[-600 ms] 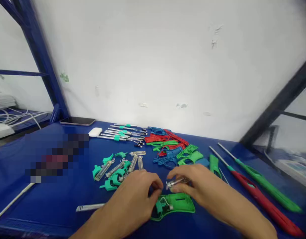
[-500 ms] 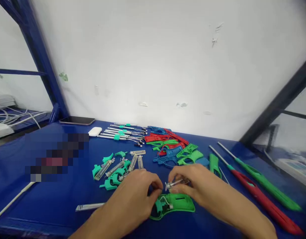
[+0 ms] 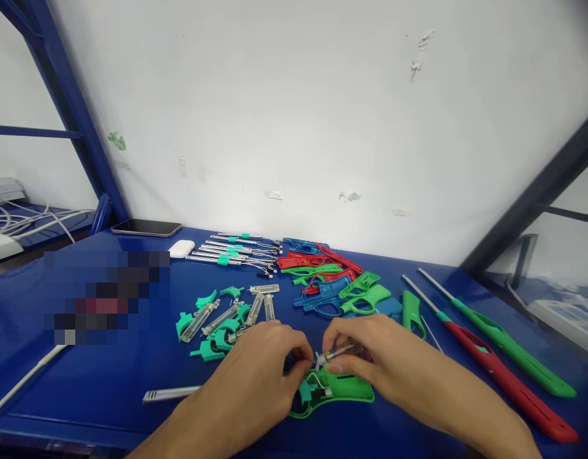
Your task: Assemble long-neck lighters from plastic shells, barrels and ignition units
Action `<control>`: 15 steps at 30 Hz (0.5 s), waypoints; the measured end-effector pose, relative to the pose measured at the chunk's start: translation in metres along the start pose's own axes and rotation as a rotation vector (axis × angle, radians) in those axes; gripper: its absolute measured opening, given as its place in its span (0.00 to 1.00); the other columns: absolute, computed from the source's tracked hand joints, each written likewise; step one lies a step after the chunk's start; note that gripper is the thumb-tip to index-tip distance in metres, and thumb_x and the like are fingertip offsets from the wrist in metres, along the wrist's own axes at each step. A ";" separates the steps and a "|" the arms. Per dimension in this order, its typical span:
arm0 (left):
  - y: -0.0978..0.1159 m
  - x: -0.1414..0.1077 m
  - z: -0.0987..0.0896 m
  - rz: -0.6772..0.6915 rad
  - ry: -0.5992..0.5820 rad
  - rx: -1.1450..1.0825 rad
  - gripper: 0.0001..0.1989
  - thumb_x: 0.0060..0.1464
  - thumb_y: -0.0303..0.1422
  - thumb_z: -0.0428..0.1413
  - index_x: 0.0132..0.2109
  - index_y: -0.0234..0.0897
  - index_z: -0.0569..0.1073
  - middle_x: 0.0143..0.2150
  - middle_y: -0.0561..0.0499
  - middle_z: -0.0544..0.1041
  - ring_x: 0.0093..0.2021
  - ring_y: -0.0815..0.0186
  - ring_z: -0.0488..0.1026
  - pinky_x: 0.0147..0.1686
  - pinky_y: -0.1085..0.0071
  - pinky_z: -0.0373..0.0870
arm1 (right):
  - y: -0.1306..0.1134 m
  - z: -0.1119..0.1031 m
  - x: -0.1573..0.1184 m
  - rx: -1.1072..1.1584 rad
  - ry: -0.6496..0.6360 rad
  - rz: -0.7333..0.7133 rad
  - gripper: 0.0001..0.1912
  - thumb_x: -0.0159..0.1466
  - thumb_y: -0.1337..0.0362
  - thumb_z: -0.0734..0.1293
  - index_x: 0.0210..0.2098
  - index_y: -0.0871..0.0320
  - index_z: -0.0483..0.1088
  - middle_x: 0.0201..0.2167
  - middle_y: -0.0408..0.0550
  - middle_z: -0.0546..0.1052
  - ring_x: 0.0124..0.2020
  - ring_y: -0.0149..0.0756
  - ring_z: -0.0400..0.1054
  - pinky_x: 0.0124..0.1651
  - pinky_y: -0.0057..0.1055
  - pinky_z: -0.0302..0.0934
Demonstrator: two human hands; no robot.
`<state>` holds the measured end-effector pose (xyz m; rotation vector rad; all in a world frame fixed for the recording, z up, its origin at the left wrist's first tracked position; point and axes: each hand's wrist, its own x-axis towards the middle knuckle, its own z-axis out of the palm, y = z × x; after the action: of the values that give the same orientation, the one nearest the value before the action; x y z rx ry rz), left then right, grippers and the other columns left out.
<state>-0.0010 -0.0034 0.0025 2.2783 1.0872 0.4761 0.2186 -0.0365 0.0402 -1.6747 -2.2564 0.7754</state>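
My right hand (image 3: pixel 377 350) pinches a clear lighter fuel tank (image 3: pixel 330 354) between thumb and fingers, its valve end pointing left. My left hand (image 3: pixel 265 366) has thumb and index finger pressed together beside that end; whatever they hold is hidden. Below both hands lies a green lighter handle half (image 3: pixel 353 389), inner side up. Inside it sit a teal trigger (image 3: pixel 304 393) and a white wire leading to a small block. A silver lighter tube (image 3: pixel 172 394) sticks out to the left from under my left wrist.
Several clear fuel tanks (image 3: pixel 198 322) and teal triggers (image 3: pixel 207 350) lie left of centre. Behind are silver tubes with wires (image 3: pixel 227 252) and red, blue and green handle halves (image 3: pixel 327 293). Assembled red (image 3: pixel 508 382) and green lighters (image 3: pixel 518 350) lie right. A phone (image 3: pixel 146 227) rests far left.
The fuel tank's valve end has moved slightly left, closer to my left fingertips. Both hands otherwise keep nearly the same place, and the view has shifted a little.
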 end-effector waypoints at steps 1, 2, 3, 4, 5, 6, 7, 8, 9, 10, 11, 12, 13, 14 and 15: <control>0.000 0.000 0.000 0.002 0.001 0.000 0.09 0.63 0.29 0.57 0.39 0.43 0.82 0.37 0.55 0.83 0.38 0.64 0.74 0.40 0.67 0.62 | 0.000 0.000 0.000 -0.001 -0.004 -0.002 0.04 0.71 0.64 0.68 0.42 0.48 0.76 0.36 0.36 0.80 0.36 0.32 0.71 0.37 0.28 0.55; 0.000 0.000 0.000 0.002 0.002 0.000 0.09 0.63 0.29 0.57 0.39 0.43 0.82 0.37 0.55 0.83 0.38 0.64 0.74 0.40 0.67 0.62 | -0.001 0.000 -0.001 -0.001 -0.008 -0.002 0.05 0.72 0.64 0.68 0.42 0.48 0.76 0.36 0.36 0.80 0.36 0.32 0.71 0.37 0.28 0.55; 0.000 0.000 0.000 0.002 0.003 -0.001 0.08 0.63 0.29 0.57 0.39 0.43 0.82 0.38 0.56 0.83 0.37 0.64 0.74 0.39 0.67 0.62 | -0.001 0.000 -0.001 -0.003 -0.008 -0.002 0.05 0.72 0.64 0.68 0.42 0.48 0.76 0.36 0.35 0.80 0.36 0.32 0.71 0.37 0.29 0.55; 0.001 0.000 0.000 0.001 0.005 -0.001 0.08 0.64 0.29 0.57 0.39 0.43 0.82 0.38 0.56 0.83 0.37 0.63 0.74 0.39 0.67 0.62 | -0.001 0.000 -0.001 -0.004 -0.006 -0.003 0.05 0.72 0.65 0.68 0.42 0.48 0.76 0.36 0.35 0.80 0.36 0.32 0.71 0.37 0.29 0.55; 0.001 0.000 0.000 -0.001 0.006 -0.002 0.08 0.64 0.29 0.57 0.39 0.44 0.82 0.38 0.56 0.83 0.37 0.63 0.74 0.39 0.67 0.62 | -0.001 0.000 -0.001 -0.005 -0.003 -0.003 0.05 0.72 0.65 0.68 0.41 0.48 0.76 0.35 0.35 0.80 0.36 0.31 0.71 0.37 0.29 0.55; 0.001 0.000 0.000 -0.002 0.006 -0.003 0.08 0.64 0.29 0.57 0.39 0.44 0.82 0.38 0.56 0.83 0.37 0.63 0.74 0.39 0.67 0.62 | -0.001 0.000 -0.001 -0.005 -0.002 -0.001 0.06 0.72 0.66 0.68 0.41 0.48 0.76 0.35 0.35 0.80 0.35 0.31 0.71 0.37 0.29 0.56; 0.001 0.000 0.000 -0.004 0.005 -0.004 0.08 0.64 0.29 0.58 0.39 0.44 0.82 0.37 0.56 0.83 0.37 0.64 0.74 0.39 0.67 0.62 | -0.001 0.000 -0.001 -0.005 0.000 0.001 0.06 0.71 0.66 0.67 0.41 0.48 0.76 0.35 0.35 0.80 0.35 0.31 0.70 0.37 0.29 0.56; 0.001 0.000 -0.001 -0.005 0.004 -0.005 0.08 0.64 0.29 0.58 0.39 0.44 0.82 0.37 0.56 0.83 0.36 0.64 0.74 0.39 0.67 0.62 | 0.000 0.000 0.000 -0.005 0.000 0.002 0.06 0.71 0.66 0.68 0.41 0.48 0.76 0.35 0.35 0.80 0.35 0.31 0.70 0.37 0.29 0.55; 0.001 0.000 -0.001 -0.005 0.006 -0.004 0.09 0.64 0.29 0.58 0.38 0.44 0.82 0.37 0.56 0.83 0.36 0.64 0.74 0.39 0.67 0.62 | 0.000 0.000 0.001 -0.005 -0.001 0.002 0.06 0.71 0.66 0.68 0.41 0.48 0.76 0.34 0.35 0.79 0.34 0.31 0.70 0.36 0.29 0.55; 0.001 -0.001 -0.001 -0.004 0.009 -0.003 0.08 0.64 0.29 0.57 0.38 0.44 0.82 0.37 0.56 0.82 0.37 0.64 0.74 0.39 0.67 0.62 | 0.000 0.000 0.001 -0.004 -0.002 0.002 0.05 0.71 0.66 0.68 0.41 0.49 0.76 0.34 0.35 0.79 0.34 0.31 0.69 0.36 0.29 0.55; 0.000 -0.001 -0.001 -0.002 0.012 -0.002 0.08 0.64 0.29 0.57 0.39 0.44 0.81 0.37 0.56 0.82 0.37 0.64 0.74 0.40 0.67 0.62 | 0.001 0.000 0.002 -0.003 -0.005 0.002 0.05 0.71 0.66 0.68 0.40 0.49 0.76 0.34 0.35 0.79 0.34 0.31 0.69 0.36 0.28 0.55; 0.000 -0.002 -0.001 0.000 0.016 0.000 0.08 0.64 0.29 0.57 0.39 0.44 0.81 0.37 0.56 0.82 0.38 0.64 0.74 0.40 0.67 0.63 | 0.001 0.001 0.002 -0.003 -0.005 0.002 0.04 0.71 0.65 0.68 0.40 0.49 0.76 0.33 0.35 0.79 0.33 0.31 0.69 0.36 0.28 0.55; 0.000 -0.002 0.000 0.002 0.020 0.001 0.08 0.64 0.29 0.57 0.39 0.44 0.81 0.38 0.56 0.82 0.38 0.63 0.74 0.41 0.67 0.63 | 0.001 0.001 0.002 -0.005 -0.004 0.003 0.04 0.71 0.65 0.68 0.40 0.49 0.76 0.33 0.35 0.78 0.33 0.31 0.68 0.35 0.28 0.55; -0.001 -0.002 0.000 0.004 0.021 0.004 0.08 0.64 0.30 0.57 0.40 0.44 0.81 0.38 0.56 0.82 0.39 0.63 0.74 0.41 0.66 0.63 | 0.001 0.001 0.002 -0.007 0.000 0.003 0.04 0.71 0.65 0.69 0.40 0.49 0.75 0.33 0.35 0.78 0.33 0.31 0.68 0.35 0.28 0.55; -0.001 -0.001 0.000 0.005 0.021 0.007 0.08 0.64 0.30 0.57 0.39 0.44 0.81 0.38 0.56 0.82 0.39 0.63 0.74 0.41 0.66 0.63 | 0.001 0.001 0.002 -0.009 0.003 0.004 0.04 0.71 0.65 0.69 0.40 0.49 0.75 0.33 0.35 0.78 0.33 0.31 0.68 0.35 0.28 0.54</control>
<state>-0.0021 -0.0042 0.0016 2.2876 1.0949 0.5003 0.2179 -0.0347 0.0384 -1.6834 -2.2586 0.7648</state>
